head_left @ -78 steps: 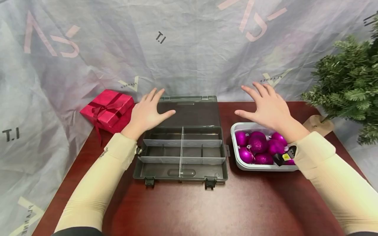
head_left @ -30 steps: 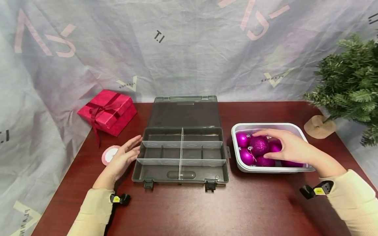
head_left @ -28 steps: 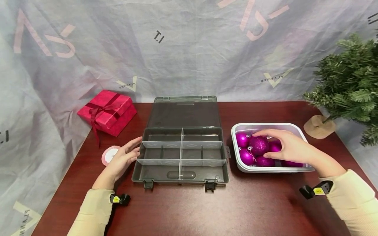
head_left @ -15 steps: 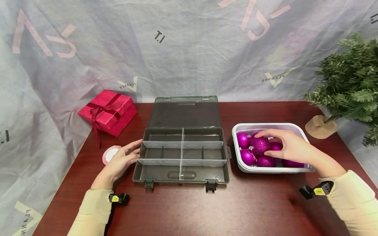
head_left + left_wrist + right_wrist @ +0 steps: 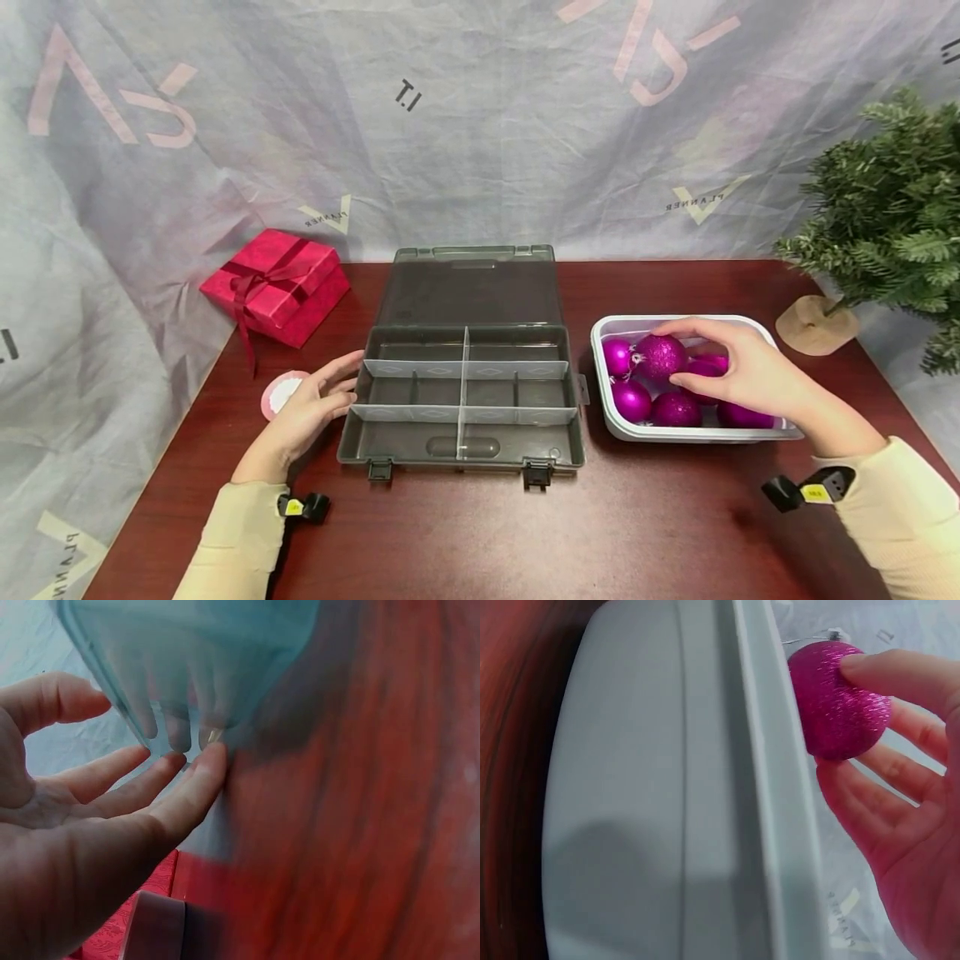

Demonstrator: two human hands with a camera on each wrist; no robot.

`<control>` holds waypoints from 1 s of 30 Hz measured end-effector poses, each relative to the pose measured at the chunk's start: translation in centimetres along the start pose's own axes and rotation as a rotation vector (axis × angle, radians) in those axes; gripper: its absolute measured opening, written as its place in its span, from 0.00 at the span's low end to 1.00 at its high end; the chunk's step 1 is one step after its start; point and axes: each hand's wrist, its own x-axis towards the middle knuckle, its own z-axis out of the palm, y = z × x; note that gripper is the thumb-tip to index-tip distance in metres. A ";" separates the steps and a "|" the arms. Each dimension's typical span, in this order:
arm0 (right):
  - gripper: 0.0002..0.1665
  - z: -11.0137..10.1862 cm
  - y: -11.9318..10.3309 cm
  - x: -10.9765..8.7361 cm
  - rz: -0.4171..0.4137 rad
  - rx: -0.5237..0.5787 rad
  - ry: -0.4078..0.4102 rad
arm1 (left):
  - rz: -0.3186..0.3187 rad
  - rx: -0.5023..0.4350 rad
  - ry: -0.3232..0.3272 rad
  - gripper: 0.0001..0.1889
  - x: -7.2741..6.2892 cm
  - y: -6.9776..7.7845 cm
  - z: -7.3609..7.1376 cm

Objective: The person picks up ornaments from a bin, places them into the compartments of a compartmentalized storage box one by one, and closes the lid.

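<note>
My right hand (image 5: 738, 362) pinches a glittery magenta Christmas bauble (image 5: 661, 358) between thumb and fingers, raised over the white plastic tub (image 5: 787, 433). In the right wrist view the bauble (image 5: 836, 701) shows above the tub's rim, its silver cap and string at the top. Several more magenta baubles (image 5: 677, 409) lie in the tub, some partly behind my hand. My left hand (image 5: 303, 417) has its fingertips at the left side of a smoky clear divider box (image 5: 461, 433). In the left wrist view the fingers reach along the box wall (image 5: 202, 645), thumb apart.
The divider box's lid (image 5: 468, 292) leans back, hinged open. A red gift box (image 5: 273, 283) with a ribbon sits back left, and a pink-and-white roll (image 5: 281, 393) lies behind my left hand. A small artificial tree (image 5: 892, 225) on a wooden base stands at right.
Both hands came down from midair, the left to the divider box, the right to the tub. The right hand took hold of the glittery bauble and lifted it a little.
</note>
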 end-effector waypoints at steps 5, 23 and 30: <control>0.40 0.2 -1.7 0.7 0.062 0.020 0.040 | 0.005 0.002 0.000 0.35 0.0 0.1 0.0; 0.34 4.3 -7.7 7.2 -0.012 0.274 0.097 | -0.030 0.020 0.012 0.35 0.2 0.0 -0.2; 0.31 7.1 -10.2 10.4 -0.014 0.318 0.080 | -0.031 0.004 0.013 0.35 0.1 0.1 -0.3</control>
